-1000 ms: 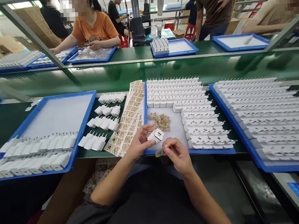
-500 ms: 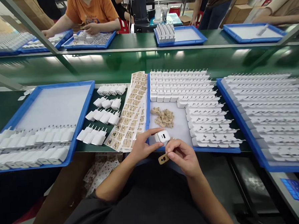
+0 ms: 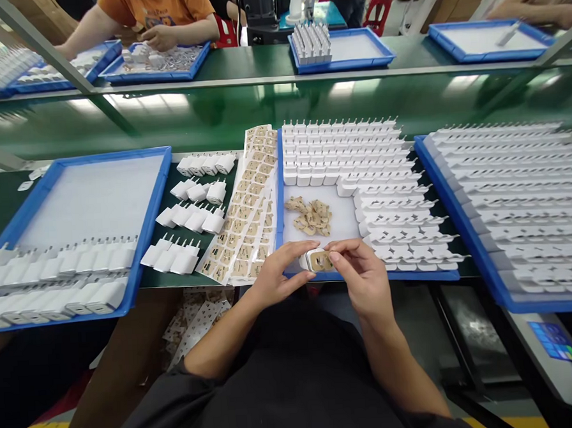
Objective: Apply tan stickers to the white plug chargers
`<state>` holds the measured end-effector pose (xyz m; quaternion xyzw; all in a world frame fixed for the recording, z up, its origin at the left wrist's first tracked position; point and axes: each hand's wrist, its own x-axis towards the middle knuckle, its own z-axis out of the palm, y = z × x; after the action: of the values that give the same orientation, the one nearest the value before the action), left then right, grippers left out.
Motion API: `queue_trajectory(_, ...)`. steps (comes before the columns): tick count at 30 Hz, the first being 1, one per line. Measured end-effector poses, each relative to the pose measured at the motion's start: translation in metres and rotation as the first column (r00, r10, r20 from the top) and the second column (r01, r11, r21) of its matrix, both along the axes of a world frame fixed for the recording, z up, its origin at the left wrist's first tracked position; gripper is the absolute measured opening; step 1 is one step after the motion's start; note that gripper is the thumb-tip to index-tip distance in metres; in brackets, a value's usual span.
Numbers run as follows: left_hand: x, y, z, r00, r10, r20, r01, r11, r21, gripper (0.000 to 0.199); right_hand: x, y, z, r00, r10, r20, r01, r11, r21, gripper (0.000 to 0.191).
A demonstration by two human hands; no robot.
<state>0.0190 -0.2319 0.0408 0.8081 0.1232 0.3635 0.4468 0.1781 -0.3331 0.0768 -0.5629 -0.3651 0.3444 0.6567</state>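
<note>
Between the thumb and fingers of my left hand (image 3: 278,272) is a white charger plug (image 3: 306,261), its port face turned toward my right. My right hand (image 3: 360,267) pinches a brown sticker (image 3: 321,261) with small cutouts, which lies over that face. Whether it sticks there I cannot tell. Just behind my hands, a heap of brown sticker pieces (image 3: 310,216) lies in a blue-rimmed tray (image 3: 279,195) beside rows of white chargers (image 3: 345,150). To the left of this tray lie sheets of brown stickers (image 3: 247,203).
Loose white chargers (image 3: 200,218) stand in short rows left of the sheets. A blue tray (image 3: 164,182) holds chargers at the left, and another tray (image 3: 464,230) is filled with them at the right. Across the bench, a person in an orange shirt (image 3: 160,10) handles parts in a tray.
The sticker has moved up from below the charger onto its port face, carried by my right hand. My left hand still holds the charger. The view has shifted slightly downward.
</note>
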Motion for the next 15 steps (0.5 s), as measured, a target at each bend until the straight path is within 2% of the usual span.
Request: queue_trajectory(15, -0.0001, -0.0005, -0.0015, 1.000, -0.002, -0.003, 0.002, 0.999, -0.041, 0.047, -0.0035, 0.0009, -0.0018, 1.000, -0.014, 0.014, 0.014, 1.000, -0.021, 0.004)
